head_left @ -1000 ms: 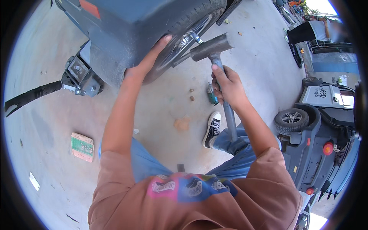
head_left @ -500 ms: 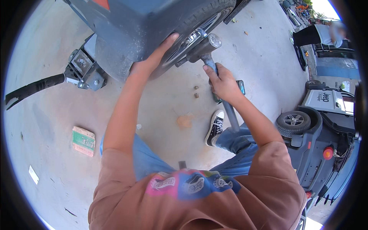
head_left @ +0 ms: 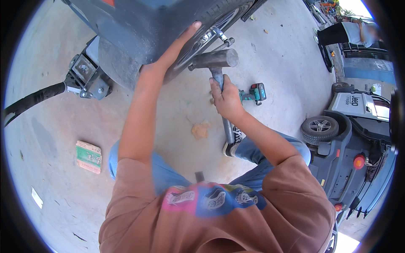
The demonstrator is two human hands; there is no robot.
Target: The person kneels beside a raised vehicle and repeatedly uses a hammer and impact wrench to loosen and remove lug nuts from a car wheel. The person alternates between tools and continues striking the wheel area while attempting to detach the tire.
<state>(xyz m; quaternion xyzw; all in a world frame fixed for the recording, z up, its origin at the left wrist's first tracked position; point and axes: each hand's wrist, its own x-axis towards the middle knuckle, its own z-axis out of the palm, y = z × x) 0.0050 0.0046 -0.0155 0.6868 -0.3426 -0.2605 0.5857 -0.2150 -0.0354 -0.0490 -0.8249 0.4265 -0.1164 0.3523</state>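
Right hand (head_left: 229, 100), just past 12 o'clock from the view's middle: fingers closed round the handle of a hammer (head_left: 218, 59), thumb along the shaft. Head up at 12 o'clock, handle end running down toward 4. Left hand (head_left: 172, 54) at 11: lies along the edge of a dark fender (head_left: 139, 36), one digit stretched out toward 12 by the tyre (head_left: 225, 12); other fingers hidden, so can't tell how open or whether it grips. Metal bar tool (head_left: 229, 42) at the wheel, partly behind the hammer head; can't tell if they touch. Green power drill (head_left: 253, 94) on the floor at 2, partly covered by the right hand. Sneaker (head_left: 229, 149) at 4. Flat green-and-pink box (head_left: 88, 157) on the floor, between 8 and 9. Metal bracket (head_left: 90, 78) at 10. Another person (head_left: 352, 34) at 2, well apart. Parked vehicle (head_left: 344, 168) between 3 and 4.
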